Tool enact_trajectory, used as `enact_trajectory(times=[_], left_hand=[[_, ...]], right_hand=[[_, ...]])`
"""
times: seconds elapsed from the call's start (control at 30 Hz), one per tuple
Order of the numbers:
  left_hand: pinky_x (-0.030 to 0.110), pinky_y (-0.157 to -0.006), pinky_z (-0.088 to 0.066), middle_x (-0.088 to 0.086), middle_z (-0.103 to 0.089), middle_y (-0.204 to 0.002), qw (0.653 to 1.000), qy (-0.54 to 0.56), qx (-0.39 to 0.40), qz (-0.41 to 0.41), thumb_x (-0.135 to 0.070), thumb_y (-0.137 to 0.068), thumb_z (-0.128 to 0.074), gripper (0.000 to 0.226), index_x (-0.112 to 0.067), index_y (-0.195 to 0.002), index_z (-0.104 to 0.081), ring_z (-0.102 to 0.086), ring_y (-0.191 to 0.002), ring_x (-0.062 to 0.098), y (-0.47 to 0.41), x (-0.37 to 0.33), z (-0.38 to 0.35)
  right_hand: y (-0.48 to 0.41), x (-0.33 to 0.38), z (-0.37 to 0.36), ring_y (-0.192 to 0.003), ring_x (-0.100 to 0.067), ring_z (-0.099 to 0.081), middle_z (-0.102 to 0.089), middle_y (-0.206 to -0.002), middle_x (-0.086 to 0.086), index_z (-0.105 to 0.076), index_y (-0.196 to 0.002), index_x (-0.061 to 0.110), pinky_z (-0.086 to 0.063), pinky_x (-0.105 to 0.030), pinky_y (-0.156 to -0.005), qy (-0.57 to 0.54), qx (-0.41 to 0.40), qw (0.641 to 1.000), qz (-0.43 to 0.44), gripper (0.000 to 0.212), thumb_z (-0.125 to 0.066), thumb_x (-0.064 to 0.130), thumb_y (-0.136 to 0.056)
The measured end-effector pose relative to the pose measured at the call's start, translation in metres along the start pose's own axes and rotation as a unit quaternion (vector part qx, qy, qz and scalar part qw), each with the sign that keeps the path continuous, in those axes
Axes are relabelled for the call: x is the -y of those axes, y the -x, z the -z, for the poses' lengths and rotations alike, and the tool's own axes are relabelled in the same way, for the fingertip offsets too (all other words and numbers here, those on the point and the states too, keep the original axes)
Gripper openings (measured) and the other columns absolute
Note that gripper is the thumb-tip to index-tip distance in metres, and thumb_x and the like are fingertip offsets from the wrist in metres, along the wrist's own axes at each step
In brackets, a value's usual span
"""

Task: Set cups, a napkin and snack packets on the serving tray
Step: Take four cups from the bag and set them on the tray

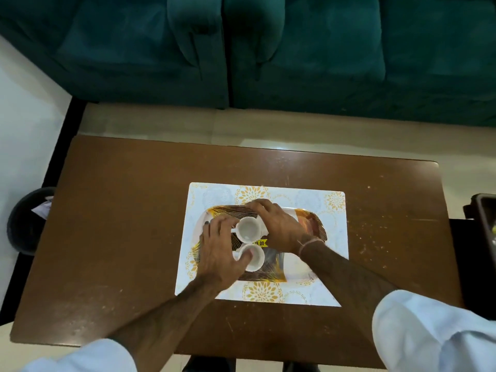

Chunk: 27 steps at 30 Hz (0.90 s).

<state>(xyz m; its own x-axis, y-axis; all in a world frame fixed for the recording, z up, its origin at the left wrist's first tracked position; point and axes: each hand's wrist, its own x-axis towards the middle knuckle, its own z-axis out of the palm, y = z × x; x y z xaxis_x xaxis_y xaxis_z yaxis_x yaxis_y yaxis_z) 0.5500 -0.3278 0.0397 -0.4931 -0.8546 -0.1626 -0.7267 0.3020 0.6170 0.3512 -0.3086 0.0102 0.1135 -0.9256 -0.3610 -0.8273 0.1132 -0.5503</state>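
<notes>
Your tray (311,224) sits on a white placemat (332,237) with yellow flower prints, at the middle of the brown table (120,224); it is white with dark brown and gold fan-line patterns and a yellow price sticker (259,243). Two small white empty cups stand on it, the far cup (248,229) touching the near cup (253,257). Your left hand (220,253) curls loosely over the near cup with its thumb on the rim, and your right hand (279,226) cups around the far cup, fingers bent.
</notes>
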Motion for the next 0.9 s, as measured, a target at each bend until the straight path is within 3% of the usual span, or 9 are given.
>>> enact_trajectory(times=[0.07,0.2,0.3,0.43,0.63,0.9], left_hand=[[0.051,-0.100,-0.043,0.007,-0.056,-0.134,1.000,-0.016,0.010,-0.011,-0.046,-0.075,-0.068,0.063,-0.014,-0.129,-0.056,-0.048,-0.122,0.029,-0.021,-0.016,0.002],[0.049,-0.105,-0.038,0.006,-0.047,-0.148,0.998,-0.029,0.044,-0.032,-0.048,-0.083,-0.060,0.068,-0.017,-0.143,-0.047,-0.042,-0.131,0.030,-0.069,-0.057,-0.010],[0.051,-0.109,-0.035,0.007,-0.035,-0.159,0.991,-0.074,0.065,-0.086,-0.044,-0.090,-0.060,0.069,-0.020,-0.150,-0.038,-0.035,-0.139,0.033,-0.101,-0.094,-0.035],[0.056,-0.110,-0.034,0.004,-0.023,-0.164,0.983,-0.100,0.085,-0.131,-0.046,-0.092,-0.057,0.074,-0.024,-0.155,-0.027,-0.027,-0.144,0.034,-0.128,-0.152,-0.078],[0.054,-0.112,-0.033,0.005,-0.022,-0.164,0.965,-0.107,0.117,-0.207,-0.049,-0.092,-0.056,0.075,-0.022,-0.155,-0.024,-0.025,-0.145,0.032,-0.135,-0.250,-0.161],[0.054,-0.116,-0.028,0.006,-0.027,-0.161,0.947,-0.088,0.191,-0.242,-0.048,-0.089,-0.062,0.081,-0.025,-0.155,-0.022,-0.028,-0.143,0.030,-0.103,-0.362,-0.297]], right_hand=[[0.011,-0.009,0.014,-0.131,-0.031,-0.044,-0.033,-0.153,-0.004,-0.027,-0.148,0.028,-0.050,-0.049,-0.100,-0.013,-0.028,0.999,-0.028,0.103,-0.085,0.022,-0.064],[0.037,-0.039,0.049,-0.136,-0.036,-0.039,-0.030,-0.156,-0.008,-0.031,-0.148,0.020,-0.046,-0.047,-0.104,-0.056,-0.120,0.988,-0.083,0.088,-0.065,0.001,-0.068],[0.065,-0.077,0.074,-0.141,-0.036,-0.034,-0.024,-0.161,-0.011,-0.029,-0.151,0.017,-0.036,-0.049,-0.114,-0.038,-0.187,0.974,-0.122,0.076,-0.063,0.011,-0.084],[0.111,-0.132,0.101,-0.141,-0.035,-0.035,-0.021,-0.162,-0.007,-0.027,-0.151,0.021,-0.034,-0.053,-0.115,-0.037,-0.244,0.953,-0.176,0.068,-0.059,0.027,-0.092],[0.190,-0.213,0.124,-0.136,-0.034,-0.041,-0.027,-0.159,-0.007,-0.030,-0.148,0.021,-0.040,-0.054,-0.108,-0.043,-0.304,0.919,-0.247,0.064,-0.058,0.028,-0.091],[0.311,-0.316,0.124,-0.134,-0.035,-0.041,-0.031,-0.156,-0.009,-0.035,-0.147,0.017,-0.040,-0.054,-0.106,-0.053,-0.334,0.875,-0.347,0.066,-0.061,0.026,-0.087]])
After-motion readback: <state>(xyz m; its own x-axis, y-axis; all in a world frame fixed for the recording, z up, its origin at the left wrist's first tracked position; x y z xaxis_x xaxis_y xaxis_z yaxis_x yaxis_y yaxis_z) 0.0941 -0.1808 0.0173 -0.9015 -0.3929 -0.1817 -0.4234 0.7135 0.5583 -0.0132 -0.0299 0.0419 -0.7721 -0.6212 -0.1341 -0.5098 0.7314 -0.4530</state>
